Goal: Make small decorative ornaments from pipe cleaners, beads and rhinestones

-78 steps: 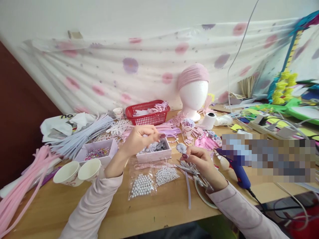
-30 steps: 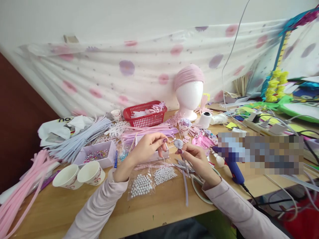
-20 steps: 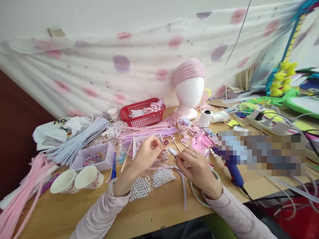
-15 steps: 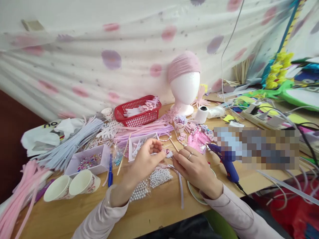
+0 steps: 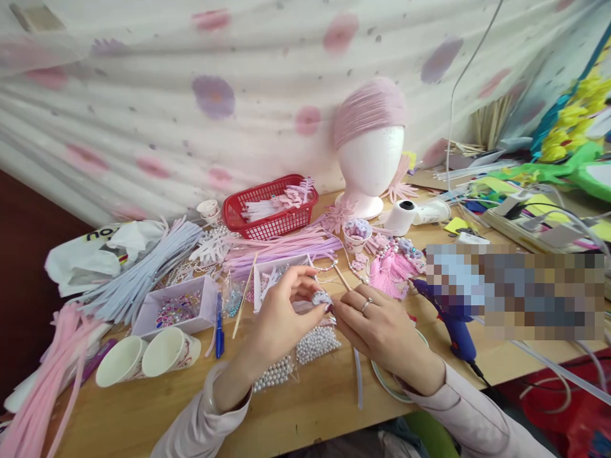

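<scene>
My left hand (image 5: 281,315) pinches a small pale-lavender fluffy piece (image 5: 321,298) between thumb and fingers. Close beside it, my right hand (image 5: 377,324), with a ring on it, has its fingers curled shut. A thin wooden stick (image 5: 342,276) runs up out of the right hand's fingers, whose tips are hidden. Bags of white pearl beads (image 5: 317,343) lie on the table under both hands. A pale lavender strip (image 5: 358,378) hangs down below the right hand. Behind the left hand stands a white box (image 5: 267,280) of small pale pieces.
A blue glue gun (image 5: 451,324) lies to the right. Two paper cups (image 5: 165,356) and a box of gems (image 5: 205,305) stand left, near a blue pen (image 5: 219,327). Behind are a red basket (image 5: 272,222), a foam head (image 5: 370,159) and pink tassels (image 5: 389,273).
The view has shifted, so the table things sit slightly further right. My left fingers have closed in around the lavender piece, which shows more now. The right hand stays close beside it.
</scene>
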A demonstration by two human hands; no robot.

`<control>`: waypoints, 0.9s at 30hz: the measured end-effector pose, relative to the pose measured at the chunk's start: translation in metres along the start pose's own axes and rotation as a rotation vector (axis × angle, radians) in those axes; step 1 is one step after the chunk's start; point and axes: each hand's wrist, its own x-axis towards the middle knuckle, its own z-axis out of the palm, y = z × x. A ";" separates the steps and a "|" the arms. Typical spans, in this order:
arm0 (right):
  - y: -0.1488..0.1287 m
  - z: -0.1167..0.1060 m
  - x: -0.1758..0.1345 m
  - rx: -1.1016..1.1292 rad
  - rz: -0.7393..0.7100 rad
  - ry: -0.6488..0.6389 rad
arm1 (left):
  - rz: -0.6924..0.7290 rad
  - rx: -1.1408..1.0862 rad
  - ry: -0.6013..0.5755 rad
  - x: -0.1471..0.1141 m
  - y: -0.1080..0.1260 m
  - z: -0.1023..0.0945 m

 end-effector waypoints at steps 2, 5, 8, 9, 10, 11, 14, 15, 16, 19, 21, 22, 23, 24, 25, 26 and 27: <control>0.000 -0.001 0.001 -0.017 0.012 -0.019 | -0.002 -0.004 -0.023 0.001 -0.006 -0.004; -0.001 0.000 0.002 -0.026 0.009 -0.038 | 0.040 0.006 -0.005 0.002 -0.011 -0.008; -0.002 0.002 0.004 -0.009 -0.003 -0.056 | 0.058 -0.012 0.013 0.003 -0.012 -0.012; -0.002 0.002 0.005 0.011 -0.005 -0.059 | 0.054 -0.016 0.004 0.003 -0.011 -0.013; -0.002 0.003 0.006 0.044 -0.002 -0.063 | 0.051 -0.012 -0.008 0.003 -0.010 -0.014; -0.003 0.003 0.006 0.091 0.003 -0.069 | 0.053 -0.002 -0.017 0.003 -0.010 -0.015; -0.003 0.002 0.008 0.321 0.068 -0.112 | 0.080 0.060 -0.046 -0.001 -0.009 -0.019; -0.003 0.002 0.009 0.427 0.112 -0.131 | 0.096 0.087 -0.056 -0.003 -0.009 -0.020; -0.003 0.001 0.009 0.548 0.169 -0.154 | 0.114 0.112 -0.066 -0.005 -0.010 -0.021; -0.003 0.002 0.011 0.964 0.414 -0.232 | 0.206 0.163 -0.086 -0.011 -0.012 -0.023; -0.004 0.008 0.011 1.306 0.605 -0.300 | 0.298 0.171 -0.097 -0.012 -0.013 -0.025; -0.005 0.012 0.010 1.496 0.690 -0.332 | 0.349 0.170 -0.102 -0.013 -0.013 -0.026; -0.007 0.017 0.010 1.671 0.758 -0.365 | 0.403 0.170 -0.105 -0.013 -0.014 -0.026; -0.010 0.022 0.009 1.822 0.808 -0.399 | 0.456 0.174 -0.107 -0.012 -0.014 -0.027; -0.013 0.026 0.008 1.930 0.841 -0.429 | 0.505 0.180 -0.105 -0.012 -0.015 -0.028; -0.015 0.030 0.007 1.975 0.861 -0.446 | 0.539 0.191 -0.097 -0.012 -0.016 -0.029; -0.018 0.033 0.007 1.965 0.870 -0.443 | 0.559 0.201 -0.084 -0.012 -0.017 -0.030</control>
